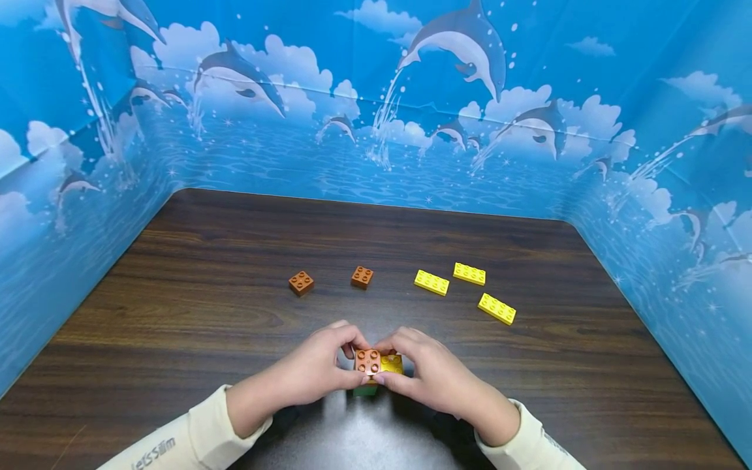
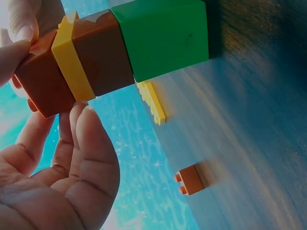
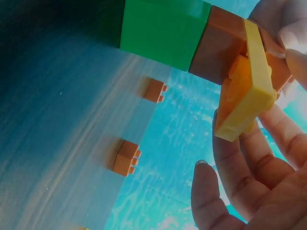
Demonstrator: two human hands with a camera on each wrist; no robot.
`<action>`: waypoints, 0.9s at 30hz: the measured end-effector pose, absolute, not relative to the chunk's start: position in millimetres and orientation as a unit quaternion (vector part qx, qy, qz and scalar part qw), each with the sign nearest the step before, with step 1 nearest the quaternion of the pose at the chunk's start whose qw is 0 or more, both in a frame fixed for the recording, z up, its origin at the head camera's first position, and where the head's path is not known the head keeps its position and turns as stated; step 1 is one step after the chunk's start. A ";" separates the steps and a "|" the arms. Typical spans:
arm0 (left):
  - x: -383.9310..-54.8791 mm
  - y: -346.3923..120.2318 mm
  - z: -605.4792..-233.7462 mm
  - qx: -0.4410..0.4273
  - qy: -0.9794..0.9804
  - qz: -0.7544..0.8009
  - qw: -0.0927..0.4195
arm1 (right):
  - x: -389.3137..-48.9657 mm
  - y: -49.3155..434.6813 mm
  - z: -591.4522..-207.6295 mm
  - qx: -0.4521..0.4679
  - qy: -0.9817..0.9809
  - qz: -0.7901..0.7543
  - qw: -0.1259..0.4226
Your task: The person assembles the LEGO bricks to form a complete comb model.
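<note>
A small upright stack stands between both hands near the front of the table. Its base is a green block (image 2: 163, 40), with a brown brick (image 2: 103, 52) above it and a thin yellow brick (image 3: 252, 91) over that. The yellow one juts out to the right. On top sits another brown brick (image 1: 368, 361), studs up. My left hand (image 1: 320, 362) pinches this top brick from the left, thumb on the near side and fingers beyond. From the right, my right hand (image 1: 431, 369) holds it in like manner, over the jutting yellow part.
Beyond the hands lie two loose brown bricks, one at left (image 1: 301, 282) and one nearer the middle (image 1: 361, 277). Three yellow bricks (image 1: 431, 282) lie farther right. A blue dolphin-print sheet (image 1: 376, 130) walls in the dark wooden table (image 1: 205, 274).
</note>
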State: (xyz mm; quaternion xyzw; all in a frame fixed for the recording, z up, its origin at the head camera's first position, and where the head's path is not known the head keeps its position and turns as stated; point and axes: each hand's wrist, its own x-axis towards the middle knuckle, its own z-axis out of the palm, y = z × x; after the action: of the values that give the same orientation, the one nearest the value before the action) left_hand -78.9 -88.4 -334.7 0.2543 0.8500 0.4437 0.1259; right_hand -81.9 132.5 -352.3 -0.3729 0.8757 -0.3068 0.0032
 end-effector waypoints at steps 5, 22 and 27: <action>-79.5 -88.3 -336.7 0.257 0.847 0.449 0.124 | -82.7 132.2 -352.4 -0.371 0.877 -0.304 0.012; -79.2 -90.1 -339.5 0.257 0.847 0.453 0.111 | -83.4 130.2 -349.8 -0.373 0.877 -0.302 0.006; -79.2 -89.2 -339.4 0.258 0.850 0.446 0.110 | -84.6 132.1 -349.8 -0.371 0.876 -0.306 0.022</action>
State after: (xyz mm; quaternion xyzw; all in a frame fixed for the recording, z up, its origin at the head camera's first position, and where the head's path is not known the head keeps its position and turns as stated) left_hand -79.2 -89.2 -339.4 0.2577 0.8499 0.4462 0.1103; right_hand -84.6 132.1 -349.8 -0.3708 0.8764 -0.3064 0.0224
